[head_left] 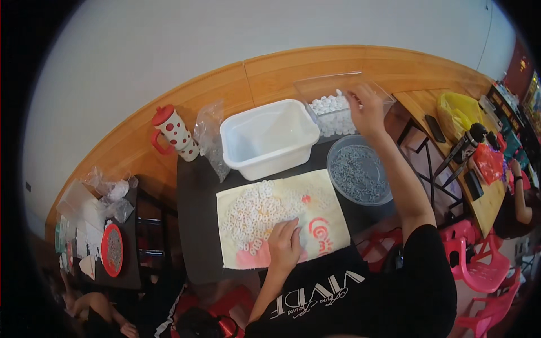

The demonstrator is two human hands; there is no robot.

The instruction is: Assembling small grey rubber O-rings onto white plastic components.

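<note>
My right hand [367, 110] reaches over a clear plastic bin [372, 90] at the back, its fingertips slightly apart. White plastic pieces [332, 121] are heaped inside; one shows just left of the fingertips. Lower down, my left hand [285, 243] rests at the near part of a cream cloth [329, 225] with red print. Its fingers are curled together, and whatever they may hold is hidden. Many small white ring-like pieces [253, 211] lie spread on the cloth left of that hand. Beneath my right forearm stands a round clear tub [360, 172] of small grey metal parts.
A white basin [270, 138] stands behind the cloth, with a clear bag [213, 146] of small parts and a red-dotted tumbler [176, 132] to its left. Another dark table [132, 248] holds a red tray [112, 250]. Pink chairs [479, 259] and a wooden table [484, 208] stand right.
</note>
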